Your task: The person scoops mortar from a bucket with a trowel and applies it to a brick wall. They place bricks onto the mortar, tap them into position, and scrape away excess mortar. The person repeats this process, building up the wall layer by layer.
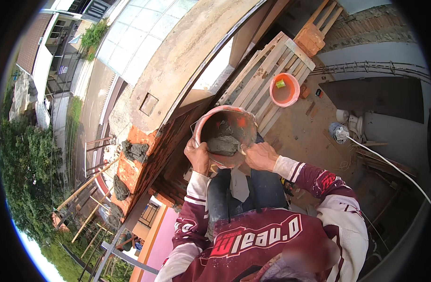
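Note:
A mortar-smeared bucket [249, 123] is held tilted in front of me, its inside coated with grey mortar [223, 128]. My left hand [197, 155] is closed on the left side of its rim. At the near right rim, my right hand [261, 156] is wrapped round the pale handle of a trowel, whose mortar-covered blade [223, 146] lies inside the bucket. To my left runs an orange brick wall [129, 170], with several lumps of wet mortar [135, 150] along its top.
A wooden slatted platform [258, 89] carries an orange bucket [290, 97] with a yellow-green object inside. Stacked bricks [310, 40] stand farther back. A concrete ledge [178, 61] borders the left side. A white cable [389, 164] crosses at right, and the street lies far below left.

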{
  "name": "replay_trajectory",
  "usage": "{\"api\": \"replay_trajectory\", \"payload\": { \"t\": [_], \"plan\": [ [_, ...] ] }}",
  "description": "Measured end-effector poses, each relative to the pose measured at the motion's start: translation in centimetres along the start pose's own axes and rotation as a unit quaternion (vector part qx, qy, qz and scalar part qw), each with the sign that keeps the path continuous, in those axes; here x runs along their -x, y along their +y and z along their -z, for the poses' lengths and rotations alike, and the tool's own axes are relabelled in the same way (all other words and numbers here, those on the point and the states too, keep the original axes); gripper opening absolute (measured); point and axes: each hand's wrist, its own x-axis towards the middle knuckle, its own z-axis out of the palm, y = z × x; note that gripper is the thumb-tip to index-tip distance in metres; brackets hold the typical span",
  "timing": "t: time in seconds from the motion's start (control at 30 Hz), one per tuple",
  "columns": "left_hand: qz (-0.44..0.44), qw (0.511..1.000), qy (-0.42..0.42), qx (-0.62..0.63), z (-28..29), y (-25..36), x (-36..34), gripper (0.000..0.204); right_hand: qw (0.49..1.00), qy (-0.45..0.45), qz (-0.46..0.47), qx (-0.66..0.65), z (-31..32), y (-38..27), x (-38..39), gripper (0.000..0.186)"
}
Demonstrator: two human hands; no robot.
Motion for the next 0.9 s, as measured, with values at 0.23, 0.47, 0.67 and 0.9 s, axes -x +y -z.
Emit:
{"api": "replay_trajectory", "payload": {
  "t": [0.23, 0.47, 0.67, 0.9],
  "plan": [
    [0.071, 0.988, 0.093, 0.105, 12.8, 1.9, 8.6, 0.025, 0.953, 0.138, 0.053, 0.264, 0.9, -10.7, 3.7, 0.041],
    [0.017, 0.960, 0.177, 0.218, 22.6, 2.2, 14.5, 0.026, 0.910, 0.078, 0.255, 0.317, -4.6, -23.5, 4.3, 0.028],
    [-0.049, 0.954, 0.236, 0.177, 29.7, 4.5, 19.5, 0.016, 0.831, 0.184, 0.301, 0.430, -3.7, -34.5, 1.3, 0.016],
    [-0.153, 0.890, 0.361, 0.230, 37.3, 6.0, 24.1, 0.022, 0.742, 0.054, 0.498, 0.446, -7.3, -42.3, 3.7, 0.017]
  ]
}}
